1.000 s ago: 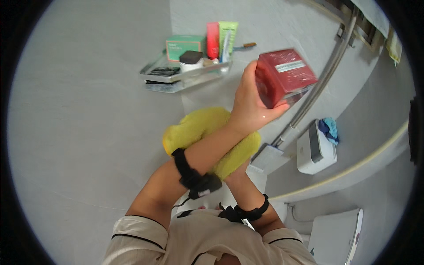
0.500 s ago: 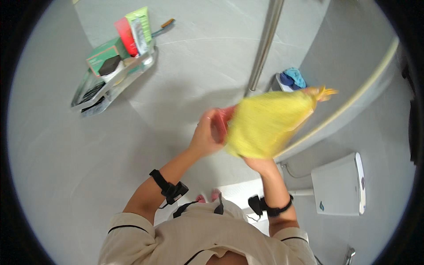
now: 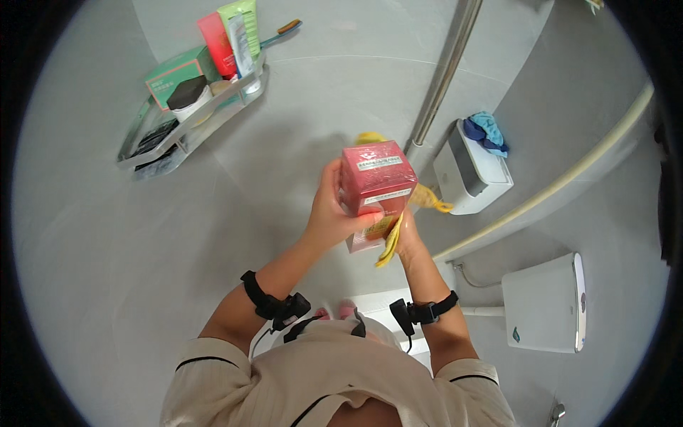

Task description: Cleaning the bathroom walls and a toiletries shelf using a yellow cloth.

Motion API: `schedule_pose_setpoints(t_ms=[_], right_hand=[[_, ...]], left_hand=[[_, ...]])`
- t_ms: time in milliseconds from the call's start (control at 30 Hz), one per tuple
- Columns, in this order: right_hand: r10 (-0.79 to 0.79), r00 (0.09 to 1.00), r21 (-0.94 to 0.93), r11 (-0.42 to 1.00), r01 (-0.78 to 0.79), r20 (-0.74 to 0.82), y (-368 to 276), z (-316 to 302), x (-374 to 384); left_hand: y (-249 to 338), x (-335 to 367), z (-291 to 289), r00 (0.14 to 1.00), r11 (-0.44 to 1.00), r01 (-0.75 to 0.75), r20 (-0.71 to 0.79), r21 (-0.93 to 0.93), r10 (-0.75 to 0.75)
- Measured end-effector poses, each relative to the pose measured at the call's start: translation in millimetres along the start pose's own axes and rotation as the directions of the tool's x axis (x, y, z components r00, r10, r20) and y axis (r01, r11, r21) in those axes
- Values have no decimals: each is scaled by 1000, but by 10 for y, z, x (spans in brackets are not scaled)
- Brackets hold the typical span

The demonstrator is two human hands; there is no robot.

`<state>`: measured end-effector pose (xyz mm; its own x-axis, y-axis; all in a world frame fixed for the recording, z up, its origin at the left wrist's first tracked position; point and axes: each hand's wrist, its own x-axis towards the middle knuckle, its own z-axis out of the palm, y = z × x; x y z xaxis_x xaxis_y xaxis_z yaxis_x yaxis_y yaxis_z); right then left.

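A red carton [image 3: 379, 171] wrapped in shiny clear film is held up in front of me, with pale labels on its top and side. My left hand [image 3: 333, 206] grips it from the left, the thumb lying across its near face. On the right side my right hand [image 3: 408, 236] presses a yellow cloth [image 3: 430, 199] against the carton; most of its fingers are hidden behind the carton and the cloth. Edges of that cloth also stick out above and below the carton.
A clear corner shelf [image 3: 186, 146] at upper left carries tubes, a green box, a dark-lidded jar and a toothbrush [image 3: 281, 34]. Behind the carton rises a metal pole [image 3: 448, 71]. A white bin [image 3: 491, 181] topped with blue cloths, a curved pale edge [image 3: 562, 181] and a white tank [image 3: 542, 302] stand right.
The yellow cloth, spread wide and blurred before, has swung down behind and around the carton. The carton now faces me in full view, and my right hand has moved slightly left against it.
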<state>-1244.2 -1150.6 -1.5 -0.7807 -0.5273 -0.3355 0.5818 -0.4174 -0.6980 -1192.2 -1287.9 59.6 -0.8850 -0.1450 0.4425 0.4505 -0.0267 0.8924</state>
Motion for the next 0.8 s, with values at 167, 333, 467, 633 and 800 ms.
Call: schedule_pose_setpoints(t_ms=[167,333,467,633,800], right_hand=[[122,952,403,885,-232,280,414,-75,76],[-167,953,651,758,-39,252,402,-77,183],[-198,975,652,753,85,102,284,81,195],[-366,897,97,912,399,-247,-75,214,-12],[-636,647,-838,2,545,420,-353,671,-198]], left_hand=[[104,32,-131,988,989,116,-91,-87,-124],[-56,143,-178,936,942,170,-250,-290,-246],[-29,83,-150,875,843,238,-271,-482,-402],[62,159,-398,862,730,257,-191,-633,-469],[-65,207,-173,842,937,142,-458,-319,-284]])
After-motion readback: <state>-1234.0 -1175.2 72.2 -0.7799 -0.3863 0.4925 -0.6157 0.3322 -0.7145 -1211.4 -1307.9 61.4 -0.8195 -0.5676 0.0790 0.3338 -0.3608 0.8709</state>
